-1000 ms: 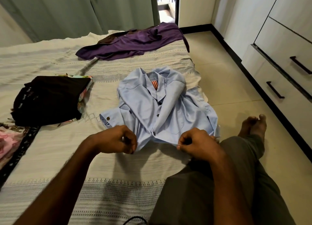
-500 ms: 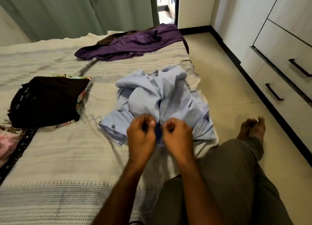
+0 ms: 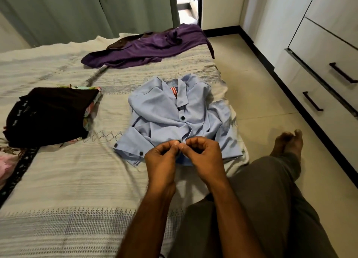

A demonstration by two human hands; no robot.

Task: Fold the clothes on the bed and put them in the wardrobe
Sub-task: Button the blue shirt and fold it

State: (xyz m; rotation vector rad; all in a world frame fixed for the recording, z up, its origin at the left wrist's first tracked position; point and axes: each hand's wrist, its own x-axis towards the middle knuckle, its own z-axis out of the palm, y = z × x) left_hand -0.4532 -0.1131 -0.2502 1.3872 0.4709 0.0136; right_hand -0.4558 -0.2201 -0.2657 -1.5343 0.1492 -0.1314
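Pinching the front placket of a blue shirt (image 3: 170, 118) between curled fingers and thumbs, a person's left hand (image 3: 161, 159) and right hand (image 3: 203, 157) meet almost knuckle to knuckle at the garment's near hem, thumbs touching or nearly so over a dark button. Both forearms reach in from the bottom of the view, and the person's leg in grey trousers (image 3: 261, 199) crosses the lower right, a bare foot (image 3: 288, 143) hanging past the bed's right edge above the tiled floor (image 3: 257, 95).

The shirt lies face up near the right edge of the bed (image 3: 67, 180), collar pointing away, its front partly buttoned and rumpled; one cuff with two dark buttons is folded across toward the left, just beside the left hand. A striped label shows inside the collar.

Farther left, near the bed's left edge, sits a folded black garment (image 3: 50, 112) with white lettering along its side, resting on a flowered cloth (image 3: 91, 106) that peeks out beneath it. A pink fabric (image 3: 5, 161) shows at the far left margin.

At the far end of the bed, a purple garment (image 3: 147, 48) lies spread and unfolded, well apart from the shirt. Behind it hangs a green curtain (image 3: 77, 11). Along the right wall stands the wardrobe (image 3: 319, 50), its white drawers closed, dark handles showing.
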